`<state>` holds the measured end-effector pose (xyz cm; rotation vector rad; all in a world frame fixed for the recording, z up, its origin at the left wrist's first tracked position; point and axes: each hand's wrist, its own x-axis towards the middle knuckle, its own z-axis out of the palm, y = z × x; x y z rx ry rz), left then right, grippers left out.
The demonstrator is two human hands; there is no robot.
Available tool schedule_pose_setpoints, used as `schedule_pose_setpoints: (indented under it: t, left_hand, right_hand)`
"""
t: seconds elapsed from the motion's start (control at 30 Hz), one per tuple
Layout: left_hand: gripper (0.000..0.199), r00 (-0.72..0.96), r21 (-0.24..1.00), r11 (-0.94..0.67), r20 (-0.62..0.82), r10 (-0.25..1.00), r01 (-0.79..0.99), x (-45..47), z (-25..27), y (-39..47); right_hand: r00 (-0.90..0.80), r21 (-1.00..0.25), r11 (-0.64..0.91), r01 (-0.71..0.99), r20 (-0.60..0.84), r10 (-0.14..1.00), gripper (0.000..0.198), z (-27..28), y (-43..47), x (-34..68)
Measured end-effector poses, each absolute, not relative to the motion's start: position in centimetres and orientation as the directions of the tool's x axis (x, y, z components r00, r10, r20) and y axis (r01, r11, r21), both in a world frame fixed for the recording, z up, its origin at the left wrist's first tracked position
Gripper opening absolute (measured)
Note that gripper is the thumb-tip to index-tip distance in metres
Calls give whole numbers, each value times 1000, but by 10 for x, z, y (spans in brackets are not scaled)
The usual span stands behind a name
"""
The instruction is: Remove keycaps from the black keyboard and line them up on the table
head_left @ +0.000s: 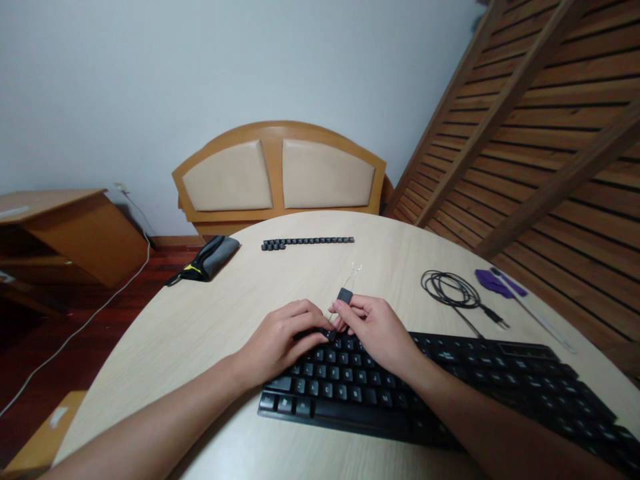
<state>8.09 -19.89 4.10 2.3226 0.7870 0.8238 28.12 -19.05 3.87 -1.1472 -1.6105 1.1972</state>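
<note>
A black keyboard lies at an angle near the table's front edge, its upper left part covered by my hands. My right hand pinches the dark handle of a wire keycap puller. One pair of its thin wires points up and away, and the other runs down toward my left fingertips. My left hand is closed at the keyboard's upper left, thumb and fingers on a small black keycap at the lower wire end. Whether the wires still grip that keycap I cannot tell.
Loose black keycaps form a long row and a short second row farther back on the round table. A dark pouch lies left. On the right are a coiled cable, a purple cloth and a thin brush.
</note>
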Motion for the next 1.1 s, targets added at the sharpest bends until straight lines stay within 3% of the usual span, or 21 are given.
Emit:
schedule_pose_setpoints:
  t: [0.33,0.47,0.63,1.1]
  left_hand:
    - [11,389,671,-603,465,796,431,75,41,-181]
    - [15,290,598,-598,535,794,533,71,47,-157]
    - [13,288,356,-582,612,736,731,67,52,-110]
    - [13,169,279,-401,597,784,873,49,8,-21]
  right_hand:
    - [-274,-969,127,213,65,959,32,38,-189,279]
    - [-283,-971,136,197,76,956,32,32,-188,279]
    - [-274,-970,139,197,82,958,30,29,-188,278]
    - [-273,-966,129,222,65,960,33,27,-189,280]
